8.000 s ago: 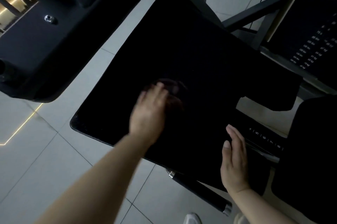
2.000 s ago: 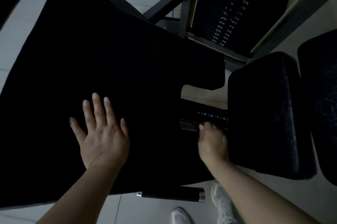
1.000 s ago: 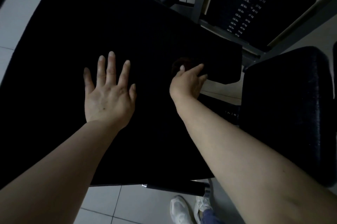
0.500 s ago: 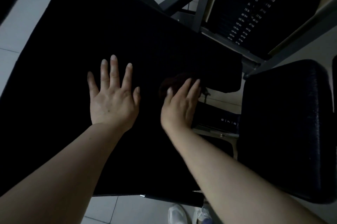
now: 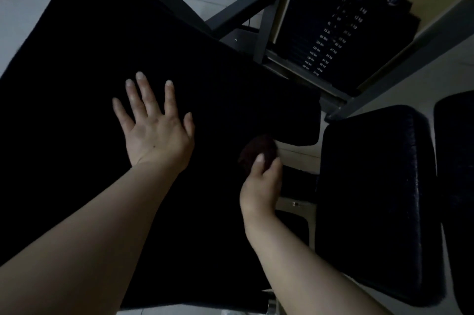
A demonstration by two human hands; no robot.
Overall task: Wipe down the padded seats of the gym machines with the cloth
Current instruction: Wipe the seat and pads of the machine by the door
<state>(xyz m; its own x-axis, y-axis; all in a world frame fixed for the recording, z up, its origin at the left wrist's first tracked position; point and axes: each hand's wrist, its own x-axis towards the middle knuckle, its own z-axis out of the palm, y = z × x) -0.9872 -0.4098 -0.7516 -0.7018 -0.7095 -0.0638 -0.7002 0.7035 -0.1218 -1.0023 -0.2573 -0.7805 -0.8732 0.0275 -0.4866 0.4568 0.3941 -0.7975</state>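
The left hand (image 5: 156,132) lies flat on the large black padded seat (image 5: 77,148), palm down, fingers straight and spread, pointing toward the seat's far edge. It holds nothing.

The right hand (image 5: 261,181) is at the seat's right edge, just below the notch where the pad steps inward. Its fingers are curled round a dark reddish-brown cloth (image 5: 257,151), which is bunched into a rounded wad, so no clear long axis shows. The wad sticks out beyond the fingertips toward the far side and sits against the seat's right edge, partly over the gap beside it. Whether it presses on the pad surface or only touches the edge cannot be told in the dim light.

To the right, across a narrow gap of pale floor (image 5: 297,155), stands a smaller black pad (image 5: 374,199) with its long axis running near to far. Beyond the seat's far right corner, a grey metal frame (image 5: 243,7) leads to a weight stack (image 5: 325,40) with printed numbers and chrome guide rods.
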